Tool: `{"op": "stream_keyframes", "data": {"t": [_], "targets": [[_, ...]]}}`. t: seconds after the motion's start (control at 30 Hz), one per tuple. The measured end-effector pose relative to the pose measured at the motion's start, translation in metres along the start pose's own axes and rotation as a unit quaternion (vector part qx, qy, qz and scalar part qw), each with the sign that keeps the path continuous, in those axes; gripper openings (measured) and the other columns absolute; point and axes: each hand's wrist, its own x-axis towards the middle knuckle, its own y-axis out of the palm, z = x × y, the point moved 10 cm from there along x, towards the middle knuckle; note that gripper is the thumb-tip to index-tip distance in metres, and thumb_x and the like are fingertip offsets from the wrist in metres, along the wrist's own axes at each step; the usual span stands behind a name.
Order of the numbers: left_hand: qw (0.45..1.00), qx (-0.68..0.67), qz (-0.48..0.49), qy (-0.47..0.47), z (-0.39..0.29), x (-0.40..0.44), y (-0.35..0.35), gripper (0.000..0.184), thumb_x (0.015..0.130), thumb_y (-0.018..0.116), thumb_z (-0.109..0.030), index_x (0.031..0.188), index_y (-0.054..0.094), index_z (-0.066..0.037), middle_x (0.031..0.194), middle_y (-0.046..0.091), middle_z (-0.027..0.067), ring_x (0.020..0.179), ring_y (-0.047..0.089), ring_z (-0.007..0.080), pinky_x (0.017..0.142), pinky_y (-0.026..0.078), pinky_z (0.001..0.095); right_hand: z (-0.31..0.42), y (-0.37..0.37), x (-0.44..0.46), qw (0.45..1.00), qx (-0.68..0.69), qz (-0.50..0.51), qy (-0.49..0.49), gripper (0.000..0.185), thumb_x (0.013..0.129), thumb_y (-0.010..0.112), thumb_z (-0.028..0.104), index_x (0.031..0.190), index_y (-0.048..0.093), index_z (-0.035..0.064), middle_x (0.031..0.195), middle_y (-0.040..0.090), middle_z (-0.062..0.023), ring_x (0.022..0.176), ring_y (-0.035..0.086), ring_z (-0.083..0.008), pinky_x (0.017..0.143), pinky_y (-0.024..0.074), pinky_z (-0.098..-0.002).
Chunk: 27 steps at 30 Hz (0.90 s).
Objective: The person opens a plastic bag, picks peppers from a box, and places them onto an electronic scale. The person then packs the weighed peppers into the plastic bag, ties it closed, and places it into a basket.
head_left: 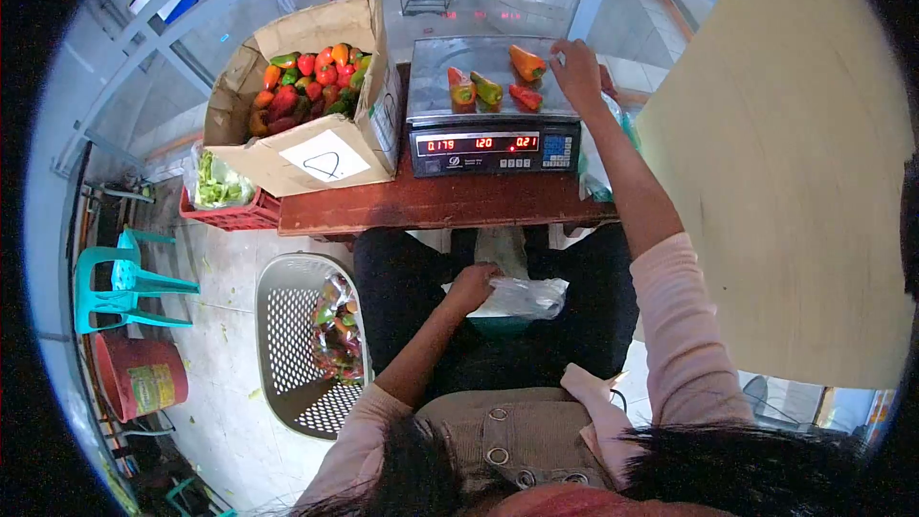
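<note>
My left hand is closed on the edge of a clear plastic bag, held low over my lap. My right hand is at the far right of the scale's metal plate, fingers apart and nothing visible in them. Just left of its fingertips lies an orange pepper. Also on the plate are a green pepper, a red-and-orange pepper and a red pepper. The digital scale shows 0.179, 1.20 and 0.21 in red.
A cardboard box of mixed peppers stands left of the scale on the brown table. A basket on the floor holds bagged peppers. Leafy greens fill a red crate. A wooden panel rises at right.
</note>
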Motion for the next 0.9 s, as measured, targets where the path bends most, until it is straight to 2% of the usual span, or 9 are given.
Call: {"op": "stream_keyframes", "data": {"t": [0.27,0.37,0.47,0.57,0.6,0.67,0.7,0.77,0.9], "targets": [[1.0,-0.025,0.005,0.014,0.012,0.016,0.011,0.028,0.071,0.056,-0.006,0.098,0.061,-0.005,0.098,0.06,0.0189,0.095,0.057,0.0369,0.083,0.045,0.0431,0.011,0.078,0.023,0.981,-0.096,0.169,-0.003,0.034,0.077,0.064,0.025,0.108,0.058,0.012,0.1,0.058,-0.0165,0.098,0.054,-0.0346,0.087,0.0428,-0.0431],[0.999,-0.04,-0.014,0.034,0.006,0.014,0.008,0.027,0.07,0.057,-0.006,0.097,0.06,-0.004,0.098,0.061,0.0184,0.095,0.057,0.036,0.082,0.045,0.0423,0.02,0.09,0.025,0.973,-0.083,0.207,-0.052,0.034,0.077,0.062,0.029,0.103,0.06,0.0079,0.103,0.06,-0.0189,0.097,0.057,-0.0347,0.082,0.0478,-0.0423],[0.998,-0.039,-0.02,0.039,0.0,0.016,0.004,0.028,0.069,0.059,-0.003,0.097,0.06,-0.005,0.099,0.062,0.0157,0.096,0.058,0.0359,0.085,0.047,0.0421,-0.004,0.114,0.018,0.964,0.003,0.257,0.067,0.038,0.075,0.063,0.03,0.103,0.06,0.004,0.1,0.062,-0.0204,0.097,0.059,-0.0349,0.082,0.0476,-0.042],[0.999,-0.035,0.0,0.006,-0.01,0.014,-0.004,0.027,0.069,0.059,-0.004,0.096,0.061,-0.005,0.1,0.062,0.0151,0.096,0.057,0.036,0.085,0.046,0.0422,-0.023,0.131,0.022,0.98,-0.021,0.196,0.016,0.042,0.076,0.063,0.031,0.106,0.058,0.0017,0.097,0.063,-0.0184,0.097,0.06,-0.0325,0.082,0.0482,-0.0416],[0.999,-0.034,0.004,0.007,-0.01,0.014,-0.004,0.027,0.069,0.059,-0.004,0.096,0.061,-0.005,0.1,0.062,0.0149,0.096,0.057,0.0359,0.085,0.046,0.0422,-0.04,0.136,0.023,0.964,0.062,0.231,0.114,0.043,0.078,0.062,0.031,0.108,0.057,0.0015,0.099,0.063,-0.0177,0.097,0.06,-0.0308,0.082,0.0484,-0.0414],[0.998,-0.028,-0.036,0.036,0.011,0.022,0.009,0.027,0.069,0.06,-0.004,0.095,0.062,-0.006,0.1,0.061,0.0148,0.095,0.058,0.0356,0.085,0.046,0.0412,-0.057,0.138,0.013,0.879,0.224,0.288,0.307,0.045,0.081,0.06,0.033,0.112,0.054,0.0012,0.103,0.061,-0.0163,0.097,0.06,-0.0275,0.081,0.0487,-0.0409],[0.997,-0.025,-0.054,0.051,0.018,0.022,0.015,0.027,0.068,0.06,-0.003,0.095,0.062,-0.007,0.101,0.061,0.0147,0.095,0.058,0.0355,0.085,0.047,0.0408,-0.045,0.132,0.009,0.808,0.402,0.27,0.337,0.045,0.083,0.058,0.033,0.114,0.053,0.0014,0.102,0.062,-0.0157,0.093,0.06,-0.0264,0.08,0.0491,-0.0393],[0.997,-0.063,-0.042,0.0,0.005,0.017,-0.003,0.023,0.071,0.059,-0.005,0.094,0.062,-0.005,0.096,0.062,0.0154,0.09,0.06,0.0324,0.081,0.047,0.039,-0.014,0.095,0.001,0.581,0.705,0.2,0.355,0.046,0.086,0.053,0.035,0.119,0.051,0.0018,0.099,0.062,-0.0143,0.085,0.061,-0.024,0.076,0.0499,-0.0362],[0.968,-0.211,-0.133,0.011,0.002,0.016,-0.034,0.019,0.073,0.056,-0.002,0.091,0.062,-0.002,0.09,0.064,0.0115,0.084,0.061,0.0249,0.079,0.047,0.0349,0.056,0.006,-0.057,0.542,0.759,0.17,0.317,0.049,0.087,0.052,0.035,0.122,0.046,0.0006,0.101,0.06,-0.014,0.081,0.062,-0.0217,0.072,0.0512,-0.0335]]}}
